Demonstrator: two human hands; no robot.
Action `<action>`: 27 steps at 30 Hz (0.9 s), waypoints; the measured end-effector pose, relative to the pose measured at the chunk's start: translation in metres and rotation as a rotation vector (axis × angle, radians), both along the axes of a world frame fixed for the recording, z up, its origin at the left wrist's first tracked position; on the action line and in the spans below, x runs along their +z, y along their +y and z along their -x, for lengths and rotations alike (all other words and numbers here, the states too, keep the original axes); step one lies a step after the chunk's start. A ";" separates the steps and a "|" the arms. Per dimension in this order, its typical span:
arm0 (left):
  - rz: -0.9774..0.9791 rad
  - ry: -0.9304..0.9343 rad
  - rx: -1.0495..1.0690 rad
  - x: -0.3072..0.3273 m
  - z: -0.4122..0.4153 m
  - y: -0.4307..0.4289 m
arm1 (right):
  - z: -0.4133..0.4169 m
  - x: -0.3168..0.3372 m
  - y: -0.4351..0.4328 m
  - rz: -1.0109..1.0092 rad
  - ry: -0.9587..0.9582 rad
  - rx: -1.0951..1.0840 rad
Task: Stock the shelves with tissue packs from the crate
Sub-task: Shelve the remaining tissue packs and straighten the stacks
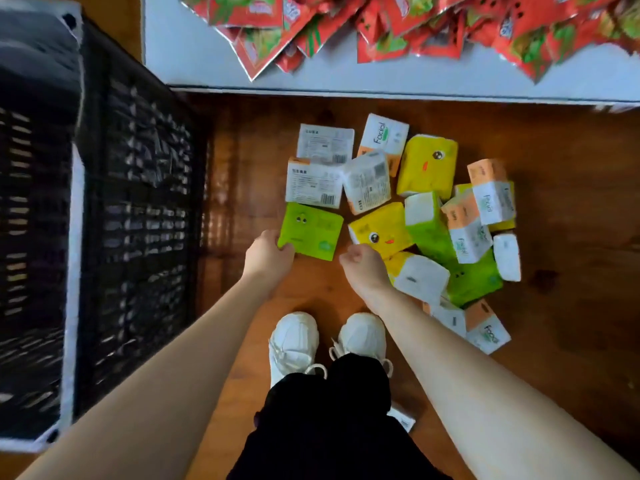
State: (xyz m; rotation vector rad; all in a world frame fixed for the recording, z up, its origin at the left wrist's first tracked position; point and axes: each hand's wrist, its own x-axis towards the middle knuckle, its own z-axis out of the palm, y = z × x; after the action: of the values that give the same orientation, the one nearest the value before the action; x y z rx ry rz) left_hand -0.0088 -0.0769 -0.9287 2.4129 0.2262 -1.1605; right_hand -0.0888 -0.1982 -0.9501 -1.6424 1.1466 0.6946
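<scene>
We are finding pickup under way: left hand (pixel 268 252) is pinching the green pack (pixel 310 233) just right of the crate (pixel 104 220), right hand (pixel 363 263) is hovering curled and empty; a lift to the shelf (pixel 180 57), we judge, is coming next.

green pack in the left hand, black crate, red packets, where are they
green pack (pixel 313 233): head view, top face
black crate (pixel 138 202): head view, slatted side wall
red packets (pixel 433 26): head view, middle of pile

Soft daylight, motion blur, wide-angle distortion.
</scene>
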 end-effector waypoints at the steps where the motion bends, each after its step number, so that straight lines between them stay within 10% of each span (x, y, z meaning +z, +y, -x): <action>1: -0.009 0.003 -0.002 -0.020 -0.001 0.000 | -0.002 -0.020 0.002 -0.002 0.009 -0.001; 12: 0.023 -0.001 0.088 -0.097 -0.005 -0.002 | -0.015 -0.087 0.012 -0.108 -0.019 -0.152; 27: 0.328 -0.073 0.485 0.195 -0.026 -0.025 | -0.050 0.217 -0.038 -0.227 -0.378 -0.569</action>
State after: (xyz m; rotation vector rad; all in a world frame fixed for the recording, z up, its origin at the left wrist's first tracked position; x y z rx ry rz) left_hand 0.0176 -0.1014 -0.7341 1.9594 0.5212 -0.8137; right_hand -0.0388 -0.2362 -0.7333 -1.1138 1.1308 0.1305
